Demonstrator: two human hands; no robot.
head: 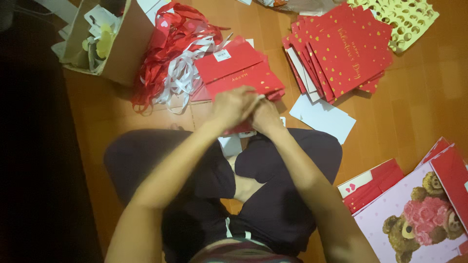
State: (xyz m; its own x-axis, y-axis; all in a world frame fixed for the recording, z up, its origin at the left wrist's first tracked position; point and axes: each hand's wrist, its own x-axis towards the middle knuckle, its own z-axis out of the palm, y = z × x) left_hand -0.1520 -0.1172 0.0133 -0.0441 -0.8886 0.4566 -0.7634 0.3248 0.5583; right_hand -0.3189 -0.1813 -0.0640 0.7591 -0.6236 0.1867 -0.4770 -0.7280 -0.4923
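Observation:
I sit cross-legged on a wooden floor. My left hand and my right hand are pressed together over a folded red paper gift bag, both gripping it just above my knees. Most of that bag is hidden under my fingers. Right beyond my hands lies a small stack of flat red gift bags with a white tag on top.
A tangle of red and white ribbons lies at the left, beside a cardboard box. A fanned pile of red heart-print bags sits at the upper right, white card sheets below it. Teddy-bear bags lie at the lower right.

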